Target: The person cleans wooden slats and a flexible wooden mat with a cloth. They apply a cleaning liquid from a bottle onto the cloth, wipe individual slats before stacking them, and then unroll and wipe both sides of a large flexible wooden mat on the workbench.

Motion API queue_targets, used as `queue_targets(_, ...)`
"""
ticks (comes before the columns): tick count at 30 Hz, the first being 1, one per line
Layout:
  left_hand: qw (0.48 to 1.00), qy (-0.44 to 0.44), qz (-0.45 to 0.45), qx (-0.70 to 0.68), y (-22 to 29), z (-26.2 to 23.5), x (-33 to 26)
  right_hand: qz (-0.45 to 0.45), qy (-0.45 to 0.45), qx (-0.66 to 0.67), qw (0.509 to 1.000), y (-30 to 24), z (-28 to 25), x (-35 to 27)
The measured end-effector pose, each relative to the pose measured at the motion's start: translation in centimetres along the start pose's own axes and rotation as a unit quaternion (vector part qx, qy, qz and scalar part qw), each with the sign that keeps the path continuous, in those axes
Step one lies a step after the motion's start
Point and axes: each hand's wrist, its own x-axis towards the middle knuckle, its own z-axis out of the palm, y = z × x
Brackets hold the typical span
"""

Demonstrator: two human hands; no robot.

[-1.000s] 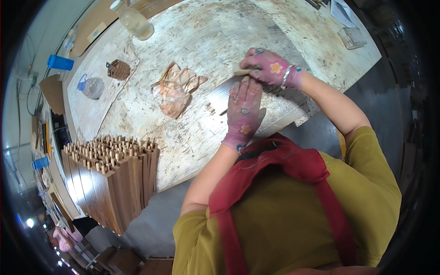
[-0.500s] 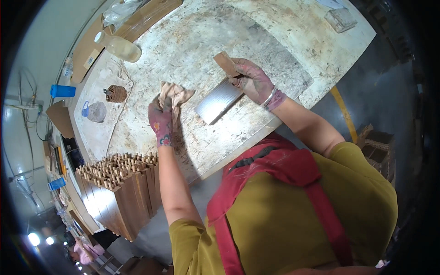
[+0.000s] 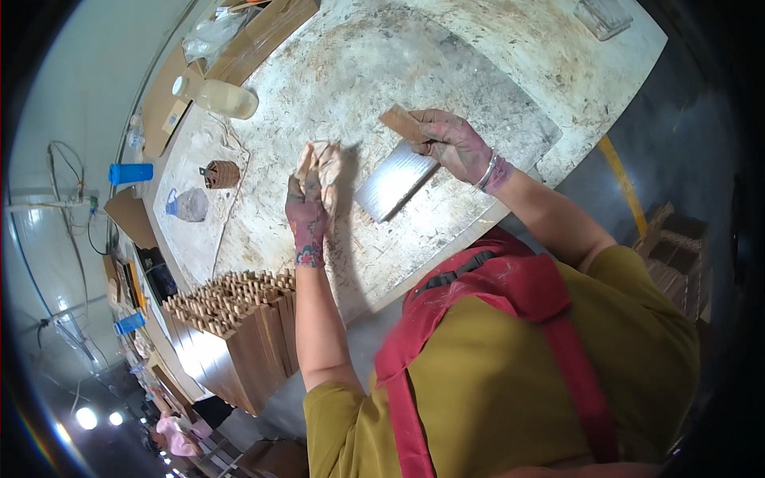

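A crumpled pale cloth (image 3: pixel 325 162) is bunched in my left hand (image 3: pixel 307 217), which wears a stained, flower-patterned glove and hovers over the worktable. My right hand (image 3: pixel 458 147), in a stained purplish glove, pinches a small flat brown piece (image 3: pixel 402 123) between thumb and fingers. Just below those fingers is a flat rectangular board (image 3: pixel 394 182) with a shiny, light-catching face. Its upper end meets the right hand; whether the fingers also grip it, I cannot tell. The cloth and the board are apart.
The whitish, stained worktable (image 3: pixel 343 72) carries a bottle of cloudy liquid (image 3: pixel 219 97), a round brown container (image 3: pixel 221 174) and a blue-handled jug (image 3: pixel 190 205). Brown boards with pegs (image 3: pixel 239 334) stand stacked at the left. A blue cup (image 3: pixel 130 173) and a clear block-like package (image 3: pixel 603 17) sit farther off.
My left hand has lifted and turned with the cloth, so the cloth now points more upward. The whole view has shifted slightly; my right hand keeps the brown piece.
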Motion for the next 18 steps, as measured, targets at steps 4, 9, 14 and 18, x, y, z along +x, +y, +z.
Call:
queue_targets(4, 0.857, -0.103, 0.050, 0.502, -2.3, 3.8, 1.7, -0.014, -0.089, -0.001, 0.996, -1.3, 1.0, -0.1)
queue_targets(9, 0.920, -0.129, -0.113, 0.352, -3.6, -0.5, 7.1, 0.011, -0.024, 0.013, 1.000, -0.8, -0.2, 0.1)
queue_targets(14, 0.902, -0.227, -0.125, 0.345, 3.7, 3.7, 9.2, -0.004, -0.318, -0.401, 0.859, 1.1, 4.9, -0.4)
queue_targets(18, 0.743, -0.369, 0.097, 0.551, 1.4, 10.3, 6.7, -0.009, -0.387, -0.474, 0.791, 4.2, 5.7, 1.1)
